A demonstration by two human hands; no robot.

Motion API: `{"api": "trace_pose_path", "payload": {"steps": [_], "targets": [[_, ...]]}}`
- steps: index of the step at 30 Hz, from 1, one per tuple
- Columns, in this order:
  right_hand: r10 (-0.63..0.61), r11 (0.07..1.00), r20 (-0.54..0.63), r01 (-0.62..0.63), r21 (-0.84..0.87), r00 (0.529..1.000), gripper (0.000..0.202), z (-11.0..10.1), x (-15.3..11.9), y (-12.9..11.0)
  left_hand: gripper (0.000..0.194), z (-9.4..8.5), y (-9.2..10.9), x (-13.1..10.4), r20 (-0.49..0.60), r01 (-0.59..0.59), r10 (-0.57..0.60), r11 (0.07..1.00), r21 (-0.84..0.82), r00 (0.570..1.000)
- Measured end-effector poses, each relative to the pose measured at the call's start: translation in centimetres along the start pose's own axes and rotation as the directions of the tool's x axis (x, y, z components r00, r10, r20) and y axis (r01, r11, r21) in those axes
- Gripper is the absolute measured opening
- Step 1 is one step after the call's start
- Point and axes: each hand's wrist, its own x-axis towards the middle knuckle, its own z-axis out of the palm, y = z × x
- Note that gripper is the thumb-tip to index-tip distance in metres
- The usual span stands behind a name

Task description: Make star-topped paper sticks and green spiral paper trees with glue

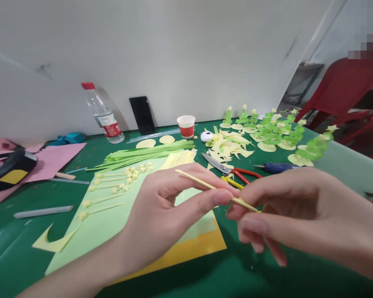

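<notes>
Strip (195, 179) pinched w/ L hand (164, 223), R hand (320, 215) half-curled alongside.

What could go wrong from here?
The thin yellow strip might crease or tear: the left hand pinches it between thumb and finger. The right hand might knock the scissors lying just beyond. The phone may slide if bumped; it leans against the wall.

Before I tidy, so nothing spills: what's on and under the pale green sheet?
On the green sheet: loose stars, tailed stars, yellow strips, partly a curved scrap. Beneath, an orange sheet shows; anything else is covered. The left hand hides part of the top.
</notes>
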Motion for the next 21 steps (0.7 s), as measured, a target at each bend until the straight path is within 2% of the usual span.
{"api": "trace_pose_path", "payload": {"steps": [2, 5, 8, 15, 19, 21], "targets": [[0.146, 0.969, 0.165, -0.174, 0.174, 0.975, 0.011, -0.5, -0.1, 0.1, 0.016, 0.0, -0.1, 0.0, 0.022, 0.003, -0.003, 1.0, -0.004, 1.0], [0.174, 0.902, 0.321, -0.281, 0.328, 0.931, 0.017, -0.9, -0.2, 0.2, 0.015, -0.1, -0.1, 0.2, 0.045, 0.012, -0.011, 1.0, -0.021, 0.999], [0.164, 0.861, 0.348, -0.306, 0.407, 0.923, 0.02, -0.9, -0.1, 0.1, 0.013, -0.1, 0.0, 0.3, 0.038, 0.011, -0.01, 1.0, -0.027, 0.999], [0.149, 0.815, 0.324, -0.302, 0.495, 0.934, 0.016, -0.9, 0.4, 0.1, 0.013, -0.1, -0.2, 0.2, 0.035, -0.053, 0.054, 0.999, -0.003, 0.998], [0.156, 0.804, 0.419, -0.361, 0.472, 0.894, 0.01, -1.4, 0.5, 0.4, 0.013, -0.4, -0.2, 0.3, 0.107, -0.076, 0.073, 0.997, 0.023, 0.992], [0.149, 0.809, 0.464, -0.378, 0.451, 0.873, 0.007, -1.6, 0.6, 0.5, 0.011, -0.6, -0.2, 0.3, 0.146, -0.124, 0.118, 0.992, 0.036, 0.982]]}}
